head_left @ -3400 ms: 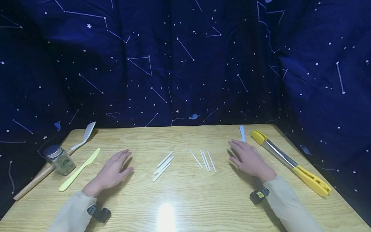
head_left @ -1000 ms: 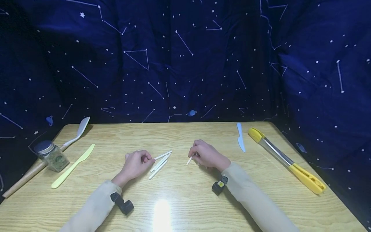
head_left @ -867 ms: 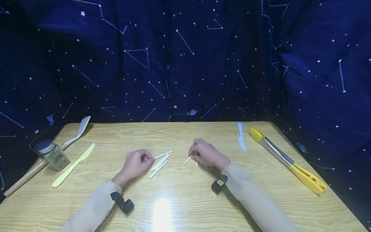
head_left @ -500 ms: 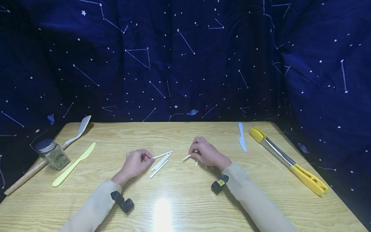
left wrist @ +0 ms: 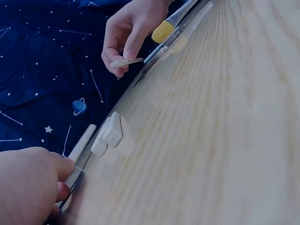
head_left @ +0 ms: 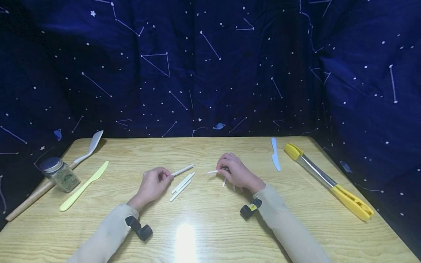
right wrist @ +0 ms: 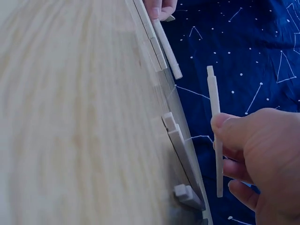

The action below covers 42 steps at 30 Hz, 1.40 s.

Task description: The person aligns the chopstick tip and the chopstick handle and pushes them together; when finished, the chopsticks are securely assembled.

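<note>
My left hand [head_left: 154, 183] pinches one end of a white stick [head_left: 182, 170], which points up and right, lifted off the table in the left wrist view. Just below it, several similar white sticks [head_left: 180, 191] lie side by side on the wood. My right hand [head_left: 236, 171] pinches a thinner white stick [right wrist: 213, 93] between thumb and fingers; one end steps down to a narrower tip in the right wrist view. That stick's end points left, apart from the left hand's stick. More thin sticks [head_left: 224, 182] lie under my right hand, mostly hidden by it.
On the left are a yellow-green spreader knife [head_left: 84, 187], a spice jar [head_left: 62, 175] and a wooden-handled spatula [head_left: 88, 155]. A blue spreader knife [head_left: 275, 155] and yellow-tipped tongs [head_left: 323, 179] lie right. A starry dark blue cloth [head_left: 204, 80] hangs behind the table.
Both hands came inward from resting apart and each took hold of a stick. In the last half second both sticks rose slightly, and the right one swung from slanted to nearly level.
</note>
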Available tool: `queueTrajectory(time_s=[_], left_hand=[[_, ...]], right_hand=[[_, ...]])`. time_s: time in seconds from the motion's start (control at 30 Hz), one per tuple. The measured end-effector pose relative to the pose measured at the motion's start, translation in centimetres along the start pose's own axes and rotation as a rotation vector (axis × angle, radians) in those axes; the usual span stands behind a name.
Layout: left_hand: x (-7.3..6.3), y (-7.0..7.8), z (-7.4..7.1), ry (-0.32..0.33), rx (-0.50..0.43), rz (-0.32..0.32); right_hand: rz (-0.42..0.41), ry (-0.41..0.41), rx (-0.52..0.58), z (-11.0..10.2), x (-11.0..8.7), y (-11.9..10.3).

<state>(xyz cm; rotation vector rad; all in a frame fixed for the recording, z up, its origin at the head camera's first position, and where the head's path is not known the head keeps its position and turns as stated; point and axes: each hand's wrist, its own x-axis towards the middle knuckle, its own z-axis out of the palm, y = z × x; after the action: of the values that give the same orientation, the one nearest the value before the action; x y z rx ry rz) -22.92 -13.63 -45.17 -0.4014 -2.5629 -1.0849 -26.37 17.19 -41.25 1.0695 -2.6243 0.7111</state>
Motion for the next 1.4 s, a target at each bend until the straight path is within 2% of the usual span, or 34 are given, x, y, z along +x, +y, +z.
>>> queueTrajectory(time_s=[0.27, 0.5, 0.8, 1.03, 1.27, 1.4], left_hand=[[0.0, 0.3, -0.4, 0.03, -0.092, -0.034], [-0.1, 0.7, -0.4, 0.085, -0.126, 0.019], [-0.4, 1.7, -0.6, 0.058, -0.196, 0.025], [-0.3, 1.8, 0.0, 0.056, -0.227, 0.078], [-0.5, 2.2, -0.1, 0.002, -0.232, 0.027], [-0.7, 2.2, -0.3, 0.006, -0.236, 0.015]], right_hand=[[0.065, 0.008, 0.036, 0.1, 0.0, -0.3], [0.038, 0.084, -0.005, -0.1, -0.1, -0.5], [0.035, 0.106, -0.006, -0.3, 0.3, -1.0], [-0.027, 0.192, 0.018, -0.3, 0.2, -1.2], [-0.041, 0.275, 0.045, 0.0, 0.2, -1.8], [-0.057, 0.31, 0.048, 0.3, 0.5, -2.0]])
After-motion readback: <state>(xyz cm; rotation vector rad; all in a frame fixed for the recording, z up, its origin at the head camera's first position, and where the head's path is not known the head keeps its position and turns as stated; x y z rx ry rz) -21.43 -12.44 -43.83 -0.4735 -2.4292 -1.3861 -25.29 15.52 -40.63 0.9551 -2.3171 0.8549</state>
